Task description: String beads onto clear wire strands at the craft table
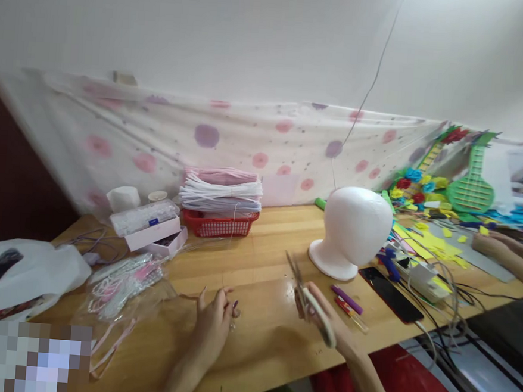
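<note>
My right hand (320,313) is closed around a pair of scissors (299,279) with pale handles, blades pointing up and away over the table. To its left, my left hand (214,327) hovers low over the wood with its fingers curled together. Something small and shiny shows at those fingertips, too small to name. Beyond my right hand stands a white foam head (353,226). A purple stick-like tube (346,299) and a red-and-yellow slim item (350,314) lie beside my right wrist.
Bundled pipe cleaners (221,190) fill a red basket (217,226) at the back. Bagged pearl beads (125,285) and a white plastic bag (23,269) are at left. A phone (391,294), cables and a power strip (423,279) lie right, near another person's hands (491,245).
</note>
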`<state>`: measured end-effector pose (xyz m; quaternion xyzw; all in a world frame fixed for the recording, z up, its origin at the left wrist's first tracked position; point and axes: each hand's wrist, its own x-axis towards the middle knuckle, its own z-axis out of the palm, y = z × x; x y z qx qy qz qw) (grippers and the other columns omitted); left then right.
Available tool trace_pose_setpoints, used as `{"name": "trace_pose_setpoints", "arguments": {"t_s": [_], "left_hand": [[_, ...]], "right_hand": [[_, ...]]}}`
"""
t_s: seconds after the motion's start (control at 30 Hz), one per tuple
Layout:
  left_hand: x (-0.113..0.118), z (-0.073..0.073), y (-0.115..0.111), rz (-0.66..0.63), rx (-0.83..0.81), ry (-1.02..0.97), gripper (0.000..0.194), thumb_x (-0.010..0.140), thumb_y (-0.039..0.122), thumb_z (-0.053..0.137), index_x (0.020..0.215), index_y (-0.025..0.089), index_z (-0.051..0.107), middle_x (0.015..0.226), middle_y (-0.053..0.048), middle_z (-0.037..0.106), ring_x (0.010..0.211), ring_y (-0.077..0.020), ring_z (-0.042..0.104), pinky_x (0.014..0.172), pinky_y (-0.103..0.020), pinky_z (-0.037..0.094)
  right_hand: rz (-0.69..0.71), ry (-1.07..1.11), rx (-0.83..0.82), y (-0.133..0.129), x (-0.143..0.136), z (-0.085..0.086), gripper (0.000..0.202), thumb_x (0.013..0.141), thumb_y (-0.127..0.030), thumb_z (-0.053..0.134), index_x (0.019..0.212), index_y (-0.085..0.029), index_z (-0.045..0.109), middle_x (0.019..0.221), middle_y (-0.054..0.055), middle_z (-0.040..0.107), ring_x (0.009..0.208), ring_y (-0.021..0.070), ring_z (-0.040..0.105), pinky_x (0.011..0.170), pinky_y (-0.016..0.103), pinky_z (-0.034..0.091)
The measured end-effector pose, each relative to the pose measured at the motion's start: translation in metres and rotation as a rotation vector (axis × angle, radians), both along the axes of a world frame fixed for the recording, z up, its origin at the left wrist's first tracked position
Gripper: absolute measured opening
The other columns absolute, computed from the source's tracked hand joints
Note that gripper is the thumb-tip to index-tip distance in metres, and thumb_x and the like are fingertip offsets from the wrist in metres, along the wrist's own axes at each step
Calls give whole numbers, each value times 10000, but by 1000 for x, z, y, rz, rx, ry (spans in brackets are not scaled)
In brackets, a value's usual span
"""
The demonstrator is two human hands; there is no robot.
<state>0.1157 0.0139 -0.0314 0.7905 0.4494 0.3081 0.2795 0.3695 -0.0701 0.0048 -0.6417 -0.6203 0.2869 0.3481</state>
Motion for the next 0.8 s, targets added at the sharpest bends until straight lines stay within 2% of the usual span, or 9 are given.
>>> {"name": "trace_pose_setpoints", "arguments": {"t_s": [0.17, 0.23, 0.33, 0.43, 0.6, 0.8], "left_hand": [[13, 16, 3, -31, 66, 66, 292, 938, 191, 313, 1124, 199, 538, 678, 34, 684, 733, -170, 675, 1133, -594, 182], [14, 18, 1, -62, 68, 101, 331, 941, 184, 305, 1155, 186, 557, 717, 3, 695, 783, -182, 673, 1108, -544, 275], [14, 21, 0, -102, 25, 156, 365, 947, 205, 304, 1198, 157, 566, 880, -88, 716, 941, -228, 655, 953, -426, 446], [12, 22, 0, -120, -22, 227, 352, 955, 207, 293, 1147, 152, 583, 891, -103, 707, 896, -242, 654, 840, -380, 472], [8, 22, 1, -169, 38, 287, 310, 894, 81, 329, 901, 200, 615, 883, -75, 698, 859, -224, 636, 825, -354, 449], [8, 21, 4, -178, 63, 299, 352, 856, 29, 332, 915, 205, 632, 892, -70, 700, 882, -219, 630, 854, -359, 449]], "right_hand": [[139, -9, -98, 6, -24, 21, 287, 777, -406, 641, 875, -226, 439, 842, -11, 477, 772, 156, 462, 741, 302, 446], [179, -48, -107, 12, -32, 30, 300, 775, -400, 649, 889, -220, 438, 872, -4, 503, 790, 158, 473, 757, 303, 438], [219, -98, -94, 21, -41, 38, 334, 757, -387, 669, 935, -209, 449, 959, 35, 556, 855, 183, 515, 797, 324, 438], [238, -141, -79, 27, -48, 37, 376, 742, -396, 687, 961, -202, 451, 1002, 65, 577, 904, 208, 536, 813, 339, 442], [266, -177, -61, 33, -57, 31, 444, 743, -447, 696, 1010, -193, 448, 1051, 96, 570, 973, 238, 535, 853, 367, 439], [284, -197, -37, 38, -58, 27, 482, 744, -455, 704, 1058, -190, 452, 1066, 99, 542, 1013, 250, 516, 895, 390, 425]]}}
